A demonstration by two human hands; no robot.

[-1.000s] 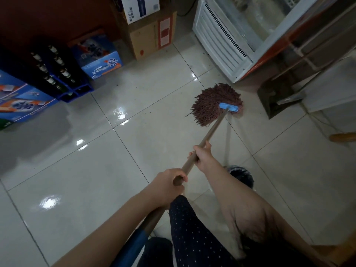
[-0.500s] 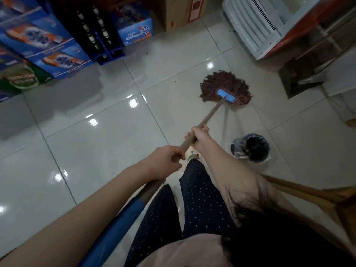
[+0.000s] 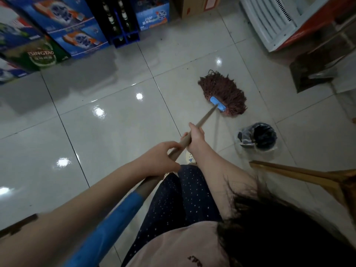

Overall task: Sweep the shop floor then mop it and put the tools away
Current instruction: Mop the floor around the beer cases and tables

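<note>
A mop with a brown string head (image 3: 223, 91) and a blue clamp (image 3: 217, 104) lies flat on the glossy white tiled floor (image 3: 107, 143), up and right of centre. Its tan wooden handle (image 3: 204, 120) runs back toward me and ends in a blue grip (image 3: 107, 228). My right hand (image 3: 195, 138) is wrapped around the handle further forward. My left hand (image 3: 159, 158) grips the handle just behind it. Both arms stretch out over my dotted dark trousers.
A small dark bin with a clear liner (image 3: 257, 137) stands right of the mop. A wooden stool leg (image 3: 300, 173) juts in at the right. Beer cartons (image 3: 46, 54) and a bottle crate (image 3: 123, 20) line the back left. A white cooler (image 3: 273, 20) and a dark dustpan (image 3: 312, 74) sit at the back right.
The mop head has been drawn back toward me, away from the cooler, and now points up-left. My view has shifted back, bringing the bin, stool and cartons into sight.
</note>
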